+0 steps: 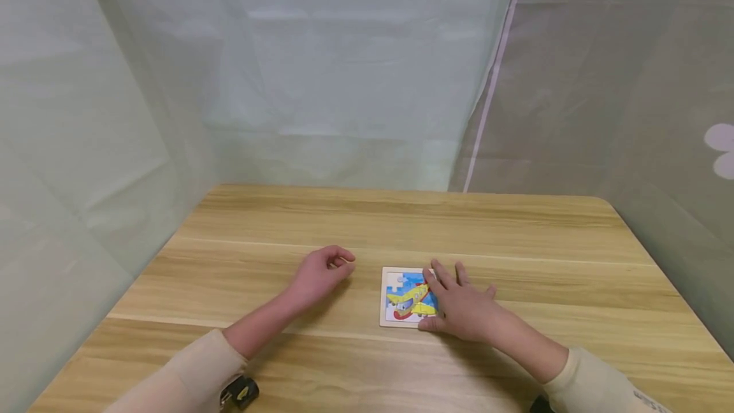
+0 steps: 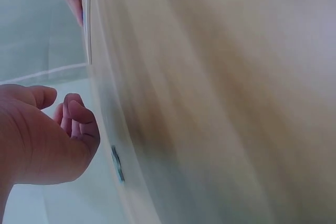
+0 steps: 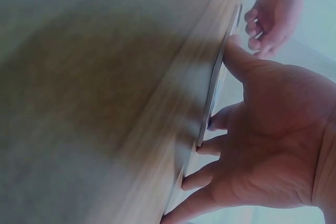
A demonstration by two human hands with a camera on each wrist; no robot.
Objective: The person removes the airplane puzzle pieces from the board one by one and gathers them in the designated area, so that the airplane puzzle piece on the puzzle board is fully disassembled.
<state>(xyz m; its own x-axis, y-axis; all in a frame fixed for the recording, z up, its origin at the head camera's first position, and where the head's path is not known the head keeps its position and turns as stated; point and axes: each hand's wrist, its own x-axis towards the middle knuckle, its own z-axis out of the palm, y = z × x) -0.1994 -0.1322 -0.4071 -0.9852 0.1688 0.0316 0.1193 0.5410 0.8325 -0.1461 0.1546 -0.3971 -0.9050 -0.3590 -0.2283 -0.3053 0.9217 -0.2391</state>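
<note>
A small jigsaw puzzle (image 1: 404,303) showing a yellow and red airplane on blue lies flat in a pale frame (image 1: 383,298). At its upper left corner a pale patch with a jigsaw outline shows. My right hand (image 1: 467,308) rests over the frame's right side, fingers spread, with the thumb at the near edge. Left of the puzzle, my left hand (image 1: 321,274) is held apart from it, its fingers loosely bent with nothing visible between them. In the left wrist view a small thin teal piece (image 2: 117,164) lies on the table beyond that hand.
The wooden table (image 1: 401,222) has light grain and a rounded far right corner. Pale cloth (image 1: 344,69) hangs behind and at the left, with a greyer cloth (image 1: 573,81) on the right. A black object (image 1: 243,392) sits by the left sleeve.
</note>
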